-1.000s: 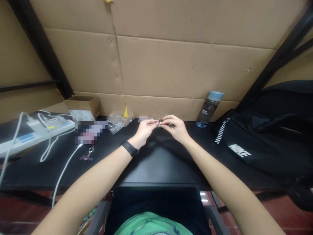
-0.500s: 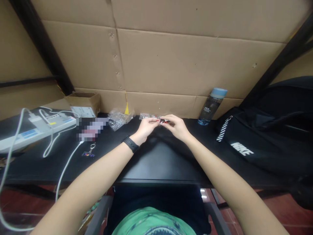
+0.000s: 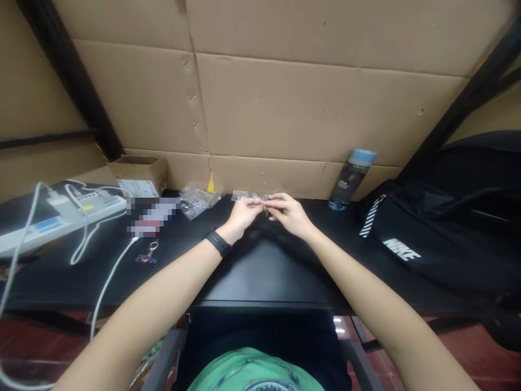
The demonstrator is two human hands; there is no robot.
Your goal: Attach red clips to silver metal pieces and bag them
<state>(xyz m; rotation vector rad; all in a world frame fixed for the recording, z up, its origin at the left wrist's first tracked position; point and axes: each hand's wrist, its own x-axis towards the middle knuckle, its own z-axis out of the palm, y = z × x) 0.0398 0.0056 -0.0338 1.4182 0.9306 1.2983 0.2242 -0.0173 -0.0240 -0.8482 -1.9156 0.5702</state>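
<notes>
My left hand [image 3: 243, 213] and my right hand [image 3: 291, 213] meet over the black table [image 3: 268, 271], fingertips touching. Between them is a small dark object with some red [image 3: 267, 213], mostly covered by the fingers and too small to name. The fingers of both hands are pinched around it. Just behind the hands lies a clear plastic packet [image 3: 241, 195] with bits of red. A crumpled clear plastic bag [image 3: 196, 202] rests to the left, close to a yellow pointed thing [image 3: 210, 183].
On the left are a white power strip [image 3: 40, 231] with cables, a pixelated item [image 3: 152, 217], a keychain [image 3: 146, 259] and an open cardboard box [image 3: 140, 174]. A bottle [image 3: 350, 179] and a black bag [image 3: 439, 239] are on the right.
The small object has turned or dropped lower between the fingers, and less of it shows. My right fingers have shifted over it. The view has tilted slightly.
</notes>
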